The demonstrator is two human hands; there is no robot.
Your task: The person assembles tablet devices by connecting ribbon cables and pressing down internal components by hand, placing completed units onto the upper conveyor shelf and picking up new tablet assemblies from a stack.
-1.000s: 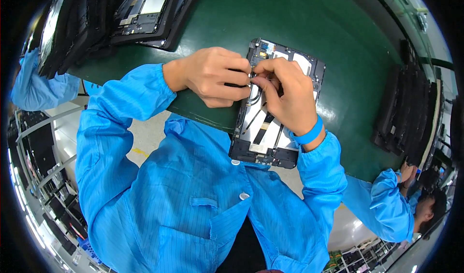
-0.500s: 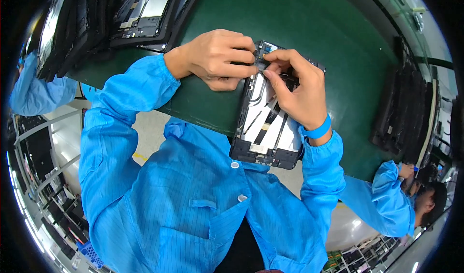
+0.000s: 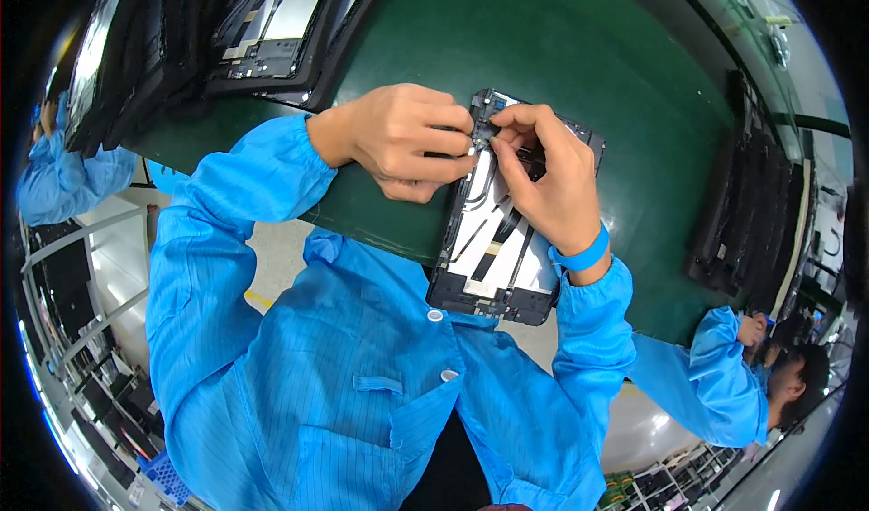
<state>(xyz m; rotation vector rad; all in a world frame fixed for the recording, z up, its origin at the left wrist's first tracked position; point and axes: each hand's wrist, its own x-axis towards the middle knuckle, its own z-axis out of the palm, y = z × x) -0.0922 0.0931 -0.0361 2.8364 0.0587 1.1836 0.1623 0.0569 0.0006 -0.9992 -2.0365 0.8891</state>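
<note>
Fingertip work at the tablet's upper left edge

From my distant seat I look straight down on an opened tablet [image 3: 498, 239], its internals facing up. It lies slanted at the near side of the green table [image 3: 634, 76], and its lower end seems to reach past the table's edge toward the wearer's lap.

The left hand [image 3: 403, 140] comes in from the side with fingers curled, their tips at the tablet's long left edge. I cannot tell whether they grip the frame, pinch some small part or just press. The right hand [image 3: 557, 185] arches over the upper half, thumb and index nearly meeting close to the left fingertips — whether anything thin sits between them, I cannot make out.

To do this well, I judge, the left fingers should brace the frame while the right makes only small, light movements. I would want the right palm clear of the silver panel and the dark ribbon cable [image 3: 485, 266], since a stray knuckle could snag it. The overhanging end worries me too: pressing there could tip the tablet, so pressure belongs over the tabletop.
</note>
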